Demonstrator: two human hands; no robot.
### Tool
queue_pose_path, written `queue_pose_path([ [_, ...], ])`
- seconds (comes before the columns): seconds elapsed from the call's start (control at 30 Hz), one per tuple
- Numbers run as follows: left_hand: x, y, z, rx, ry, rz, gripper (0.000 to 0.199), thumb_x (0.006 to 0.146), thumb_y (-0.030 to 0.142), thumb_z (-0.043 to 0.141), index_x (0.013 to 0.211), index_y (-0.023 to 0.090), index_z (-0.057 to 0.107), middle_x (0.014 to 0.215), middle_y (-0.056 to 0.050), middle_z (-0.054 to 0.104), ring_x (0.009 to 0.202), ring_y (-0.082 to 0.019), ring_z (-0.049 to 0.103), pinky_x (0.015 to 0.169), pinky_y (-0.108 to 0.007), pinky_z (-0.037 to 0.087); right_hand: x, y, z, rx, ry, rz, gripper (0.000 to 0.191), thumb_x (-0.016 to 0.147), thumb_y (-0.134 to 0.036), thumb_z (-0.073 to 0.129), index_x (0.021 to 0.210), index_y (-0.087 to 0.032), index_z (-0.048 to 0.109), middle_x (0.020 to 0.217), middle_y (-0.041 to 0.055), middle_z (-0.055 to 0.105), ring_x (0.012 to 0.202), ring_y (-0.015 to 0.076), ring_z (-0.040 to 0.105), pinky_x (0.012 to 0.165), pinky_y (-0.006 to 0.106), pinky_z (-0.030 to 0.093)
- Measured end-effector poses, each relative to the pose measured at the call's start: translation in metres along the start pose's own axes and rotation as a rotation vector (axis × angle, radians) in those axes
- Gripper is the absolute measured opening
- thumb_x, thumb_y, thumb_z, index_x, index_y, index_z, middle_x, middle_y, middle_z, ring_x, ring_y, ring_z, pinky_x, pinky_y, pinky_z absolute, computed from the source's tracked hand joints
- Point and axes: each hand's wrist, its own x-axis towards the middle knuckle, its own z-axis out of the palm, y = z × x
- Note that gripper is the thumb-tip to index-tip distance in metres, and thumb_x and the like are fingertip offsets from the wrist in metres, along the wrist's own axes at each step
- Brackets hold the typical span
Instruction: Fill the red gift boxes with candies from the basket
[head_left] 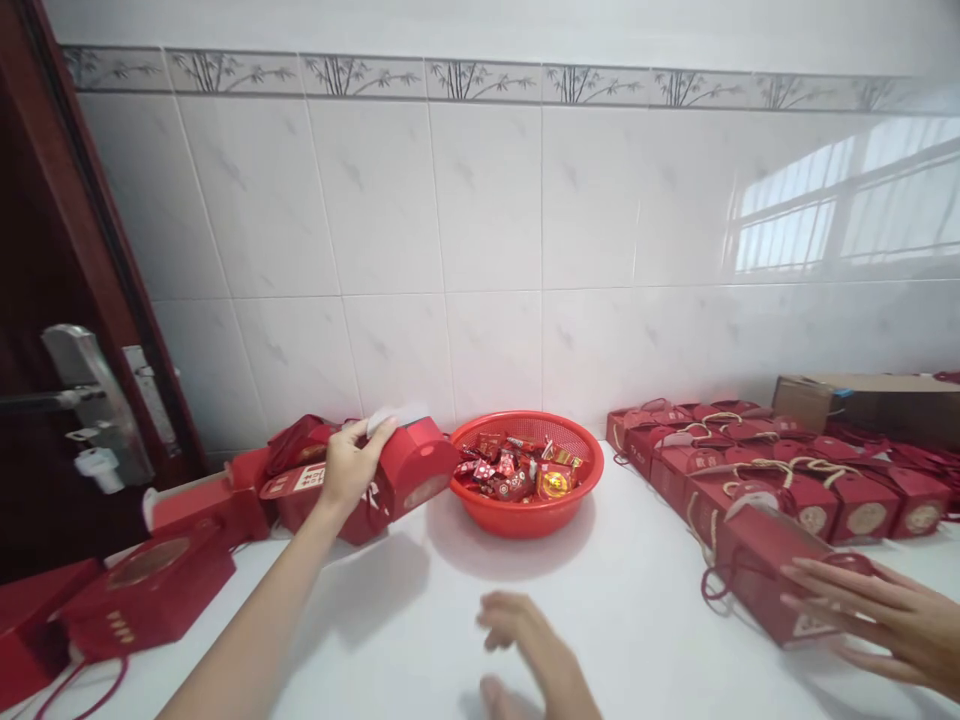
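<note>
My left hand (354, 462) is closed on the upper edge of a red gift box (420, 465), holding it tilted just left of the candy basket. A whitish, blurred edge shows above its fingers. My right hand (532, 650) hovers over the white table at the bottom centre, fingers loosely bent and apart from the thumb, with nothing in it. Beyond it stands a red plastic basket (525, 518) holding many wrapped candies (517, 480).
Another person's hand (877, 610) touches a red box (780, 565) at right. Behind it are rows of corded boxes (705, 460) and a cardboard carton (802, 400). More red boxes (150, 590) lie at left, near a door handle (97, 400). A tiled wall backs the table.
</note>
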Motion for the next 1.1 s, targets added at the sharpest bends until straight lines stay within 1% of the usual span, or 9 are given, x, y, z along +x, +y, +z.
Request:
queue_pose_path([
  [0.07,-0.027,0.016,-0.002,-0.11,-0.156,-0.012,0.049,0.07,0.059,0.069,0.09,0.015,0.076,0.084,-0.005,0.075,0.077,-0.024,0.067,0.066,-0.029,0.054,0.012,-0.006,-0.015,0.004,0.206,-0.02,0.035,0.095,-0.03,0.049,0.128,-0.023,0.051,0.102,0.009,0.065,0.087,0.0193,0.064,0.084,0.034,0.054],
  [0.13,-0.052,0.029,0.002,-0.173,-0.315,-0.02,0.048,0.071,0.058,0.07,0.089,0.015,0.076,0.079,-0.005,0.074,0.076,-0.023,0.067,0.067,-0.029,0.055,0.024,-0.009,-0.029,0.032,0.358,0.01,0.025,0.096,-0.031,0.048,0.119,-0.023,0.055,0.097,0.0064,0.064,0.083,0.0177,0.062,0.078,0.031,0.054],
  [0.3,-0.102,0.034,0.029,-0.236,-0.683,-0.01,0.037,0.082,0.049,0.065,0.093,0.015,0.075,0.09,-0.007,0.075,0.084,-0.022,0.069,0.074,-0.03,0.055,0.036,-0.01,-0.052,0.105,0.427,0.08,0.019,0.093,-0.036,0.058,0.106,-0.022,0.059,0.081,0.0008,0.061,0.071,0.0151,0.059,0.067,0.029,0.051],
  [0.5,-0.125,0.015,0.056,-0.24,-0.638,0.004,0.035,0.084,0.035,0.063,0.115,0.019,0.061,0.11,-0.007,0.071,0.098,-0.022,0.068,0.087,-0.032,0.053,0.032,-0.014,-0.052,-0.125,0.216,-0.101,0.014,0.087,-0.032,0.067,0.095,-0.022,0.065,0.087,0.004,0.062,0.078,0.0171,0.06,0.072,0.032,0.053],
  [0.63,-0.126,0.016,0.059,-0.174,-0.605,0.061,0.007,0.084,0.026,0.056,0.083,0.02,0.059,0.095,-0.004,0.069,0.088,-0.019,0.067,0.077,-0.031,0.052,0.03,-0.01,-0.048,-0.271,0.012,-0.205,0.02,0.091,-0.035,0.063,0.107,-0.026,0.07,0.113,0.0101,0.061,0.101,0.0218,0.059,0.087,0.038,0.053],
  [0.7,-0.125,0.018,0.058,-0.124,-0.629,0.106,0.014,0.082,0.023,0.054,0.069,0.02,0.056,0.094,-0.005,0.068,0.092,-0.021,0.065,0.077,-0.031,0.051,0.029,-0.009,-0.046,-0.348,-0.073,-0.229,0.023,0.092,-0.039,0.061,0.11,-0.029,0.072,0.131,0.0105,0.055,0.113,0.0241,0.055,0.096,0.043,0.049],
  [0.8,-0.123,0.017,0.058,-0.095,-0.681,0.115,0.013,0.08,0.019,0.052,0.075,0.02,0.064,0.097,-0.005,0.07,0.095,-0.021,0.065,0.085,-0.034,0.051,0.029,-0.012,-0.044,-0.418,-0.168,-0.232,0.025,0.094,-0.04,0.057,0.112,-0.03,0.072,0.146,0.0088,0.044,0.125,0.0262,0.049,0.103,0.046,0.043],
  [0.97,-0.12,0.016,0.056,-0.08,-0.799,0.019,0.023,0.078,0.021,0.052,0.089,0.02,0.073,0.11,-0.007,0.07,0.103,-0.022,0.065,0.094,-0.035,0.05,0.03,-0.019,-0.044,-0.484,-0.234,-0.119,0.032,0.096,-0.033,0.051,0.125,-0.026,0.062,0.152,0.0118,0.039,0.13,0.0282,0.044,0.105,0.049,0.041],
  [1.1,-0.116,0.028,0.045,-0.037,-0.95,0.033,0.033,0.071,0.018,0.058,0.101,0.022,0.071,0.117,-0.007,0.067,0.113,-0.024,0.06,0.104,-0.036,0.045,0.032,-0.023,-0.046,-0.481,-0.257,-0.065,0.039,0.093,-0.034,0.051,0.131,-0.022,0.054,0.153,0.0129,0.038,0.128,0.0296,0.045,0.104,0.05,0.043],
])
